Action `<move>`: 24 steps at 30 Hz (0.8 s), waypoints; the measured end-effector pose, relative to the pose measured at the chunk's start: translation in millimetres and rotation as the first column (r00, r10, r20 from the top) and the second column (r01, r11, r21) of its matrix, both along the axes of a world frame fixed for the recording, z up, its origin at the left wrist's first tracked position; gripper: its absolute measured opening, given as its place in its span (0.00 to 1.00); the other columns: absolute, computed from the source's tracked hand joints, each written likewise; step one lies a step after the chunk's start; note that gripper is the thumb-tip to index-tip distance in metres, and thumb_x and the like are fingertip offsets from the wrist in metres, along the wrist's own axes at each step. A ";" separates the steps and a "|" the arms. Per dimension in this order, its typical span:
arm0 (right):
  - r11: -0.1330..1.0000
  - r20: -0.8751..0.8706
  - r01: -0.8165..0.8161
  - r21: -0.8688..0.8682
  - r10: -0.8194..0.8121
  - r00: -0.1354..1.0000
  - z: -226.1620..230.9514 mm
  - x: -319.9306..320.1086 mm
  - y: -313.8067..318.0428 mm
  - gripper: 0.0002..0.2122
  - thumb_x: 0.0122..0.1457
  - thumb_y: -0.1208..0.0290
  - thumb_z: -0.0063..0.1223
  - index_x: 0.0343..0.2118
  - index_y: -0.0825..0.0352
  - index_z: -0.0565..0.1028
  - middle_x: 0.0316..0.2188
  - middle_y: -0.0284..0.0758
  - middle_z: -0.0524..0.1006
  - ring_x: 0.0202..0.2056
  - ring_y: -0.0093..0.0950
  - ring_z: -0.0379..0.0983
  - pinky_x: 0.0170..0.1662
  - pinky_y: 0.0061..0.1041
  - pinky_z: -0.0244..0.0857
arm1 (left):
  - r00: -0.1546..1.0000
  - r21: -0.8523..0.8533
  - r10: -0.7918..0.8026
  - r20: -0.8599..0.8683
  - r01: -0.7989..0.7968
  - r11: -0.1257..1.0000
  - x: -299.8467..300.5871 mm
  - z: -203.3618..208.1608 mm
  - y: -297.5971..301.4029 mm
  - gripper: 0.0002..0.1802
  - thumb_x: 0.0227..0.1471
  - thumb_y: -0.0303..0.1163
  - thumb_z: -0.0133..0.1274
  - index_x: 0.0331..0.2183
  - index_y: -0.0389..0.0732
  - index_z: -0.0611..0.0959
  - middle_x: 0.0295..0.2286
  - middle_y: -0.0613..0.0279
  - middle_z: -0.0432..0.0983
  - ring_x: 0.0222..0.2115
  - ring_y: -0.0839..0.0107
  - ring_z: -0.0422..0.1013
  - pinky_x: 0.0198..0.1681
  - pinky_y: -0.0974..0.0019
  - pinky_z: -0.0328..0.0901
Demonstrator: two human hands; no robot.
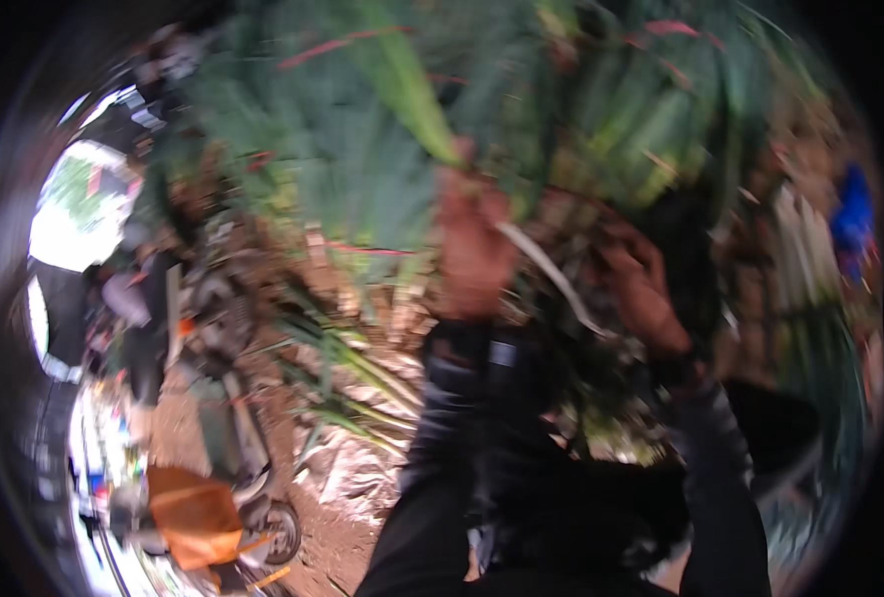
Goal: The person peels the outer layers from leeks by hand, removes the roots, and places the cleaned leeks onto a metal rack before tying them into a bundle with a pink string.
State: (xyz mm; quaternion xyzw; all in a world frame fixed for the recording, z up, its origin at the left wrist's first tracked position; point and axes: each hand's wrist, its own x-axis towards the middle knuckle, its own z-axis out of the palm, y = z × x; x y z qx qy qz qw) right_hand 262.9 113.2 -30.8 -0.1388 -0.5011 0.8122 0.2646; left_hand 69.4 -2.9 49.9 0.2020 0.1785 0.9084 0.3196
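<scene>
My left hand (477, 244) is closed around a long green onion (552, 269). Its pale white stem slants down to the right from my fist, and a light green leaf rises above it. To the right of the stem is my right hand (636, 284), its fingers bent and smeared by motion. Whether it holds anything cannot be made out. Just beyond both hands lies a big heap of green onions (323, 129) with dark green leaves, some bound with thin red ties.
Several loose green onions (362, 383) lie left of my forearms, beside a crumpled pale sheet (347, 473) on brown ground. A vehicle with an orange cover (195, 517) stands at the lower left. More stalks (795, 249) and a blue item (852, 221) are at the right.
</scene>
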 end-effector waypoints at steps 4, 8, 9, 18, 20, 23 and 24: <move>0.948 -0.124 -0.145 -0.282 0.114 0.986 52.4 2.3 -0.9 0.13 0.66 0.68 0.52 0.48 0.70 0.73 0.28 0.35 0.78 0.29 0.28 0.80 0.30 0.24 0.71 | 0.999 0.062 -0.017 -0.047 0.020 0.998 -12.1 12.7 -6.9 0.26 0.65 0.44 0.49 0.57 0.38 0.72 0.29 0.71 0.72 0.21 0.82 0.60 0.21 0.76 0.58; 0.934 0.158 -0.328 -0.140 0.348 0.924 40.7 39.1 12.9 0.12 0.66 0.64 0.52 0.45 0.69 0.75 0.26 0.33 0.78 0.23 0.27 0.78 0.27 0.24 0.73 | 0.999 0.108 -0.044 -0.018 0.045 0.993 -12.0 7.9 -3.5 0.24 0.66 0.40 0.49 0.56 0.34 0.74 0.28 0.70 0.71 0.21 0.81 0.54 0.21 0.75 0.54; 0.935 0.168 -0.322 -0.150 0.345 0.923 29.1 52.3 15.3 0.12 0.66 0.64 0.52 0.45 0.69 0.75 0.26 0.33 0.78 0.23 0.27 0.78 0.27 0.24 0.73 | 0.998 0.123 -0.051 -0.019 0.053 0.991 -9.2 8.1 -3.0 0.24 0.65 0.39 0.49 0.55 0.34 0.74 0.29 0.70 0.71 0.21 0.81 0.55 0.21 0.75 0.54; 0.738 0.597 -0.382 0.556 -0.036 0.801 -108.6 124.9 22.8 0.27 0.62 0.60 0.58 0.62 0.62 0.65 0.38 0.39 0.78 0.32 0.26 0.75 0.37 0.31 0.69 | 0.997 0.081 -0.035 -0.071 0.041 0.996 0.1 10.7 -3.4 0.25 0.65 0.39 0.49 0.56 0.33 0.73 0.29 0.70 0.69 0.21 0.79 0.56 0.22 0.73 0.55; 0.819 0.365 -0.290 0.496 0.107 0.925 -67.6 100.7 20.6 0.28 0.61 0.63 0.60 0.63 0.61 0.65 0.43 0.39 0.77 0.33 0.26 0.75 0.38 0.30 0.69 | 0.997 0.095 -0.036 -0.074 0.043 0.995 -10.4 7.8 -11.6 0.24 0.65 0.38 0.49 0.57 0.33 0.73 0.29 0.70 0.69 0.21 0.79 0.56 0.22 0.73 0.55; 0.857 0.143 -0.231 0.462 0.185 0.972 -48.1 76.3 22.7 0.32 0.59 0.67 0.64 0.65 0.60 0.63 0.51 0.38 0.74 0.36 0.24 0.75 0.40 0.26 0.70 | 0.998 0.130 -0.049 -0.041 0.054 0.990 -12.9 7.5 -4.5 0.24 0.64 0.37 0.50 0.56 0.32 0.73 0.28 0.70 0.70 0.21 0.79 0.56 0.23 0.73 0.55; 0.821 0.184 -0.260 0.508 0.191 0.964 -49.9 70.4 20.6 0.34 0.57 0.69 0.66 0.65 0.59 0.62 0.54 0.36 0.72 0.38 0.23 0.75 0.41 0.23 0.71 | 0.998 0.144 -0.049 -0.026 0.052 0.988 -14.3 8.5 -5.7 0.23 0.64 0.36 0.51 0.55 0.32 0.74 0.28 0.69 0.70 0.21 0.79 0.56 0.23 0.73 0.55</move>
